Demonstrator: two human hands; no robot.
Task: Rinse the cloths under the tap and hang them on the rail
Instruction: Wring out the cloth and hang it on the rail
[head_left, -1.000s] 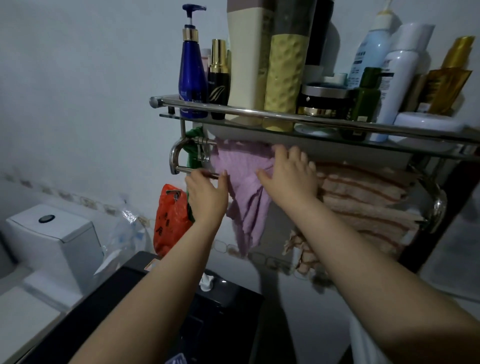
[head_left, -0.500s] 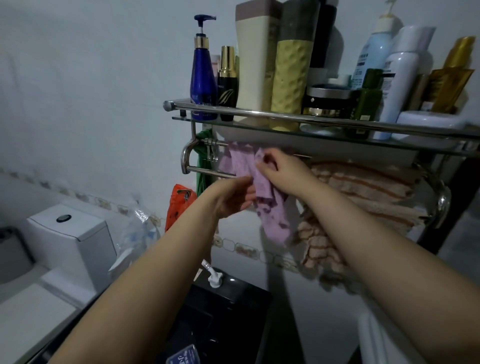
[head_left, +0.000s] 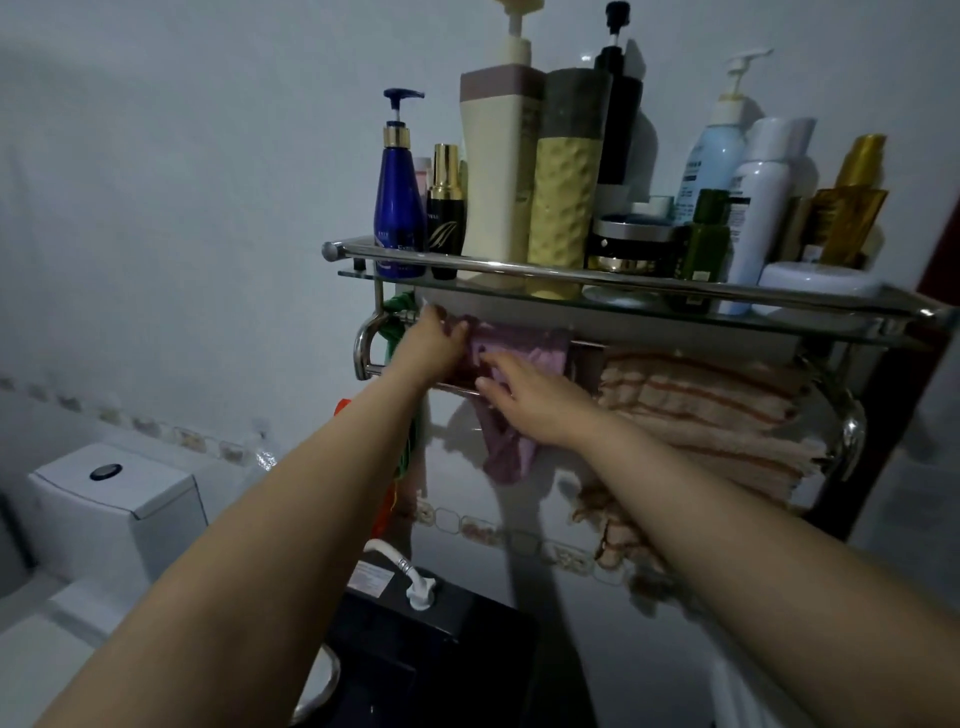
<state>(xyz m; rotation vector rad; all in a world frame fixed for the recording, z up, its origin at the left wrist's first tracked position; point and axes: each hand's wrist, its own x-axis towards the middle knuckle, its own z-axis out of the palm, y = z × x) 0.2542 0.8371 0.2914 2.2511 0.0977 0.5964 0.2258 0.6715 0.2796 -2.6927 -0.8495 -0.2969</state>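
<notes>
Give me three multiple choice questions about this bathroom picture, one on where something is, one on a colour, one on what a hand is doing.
1. Where does the purple cloth hang?
A. On the rail under the glass shelf
B. On the toilet tank
C. On the floor

2. What colour is the pump bottle at the shelf's left end?
A. Red
B. Blue
C. White

3. What is the left hand doing?
A. Hanging idle
B. Lifting a bottle
C. Holding the cloth's upper edge at the rail

Answers: 1 A, the cloth drapes over the rail beside the striped towel. 2 B, its body is deep blue. 3 C, its fingers grip the cloth while the right hand rests on it.
</notes>
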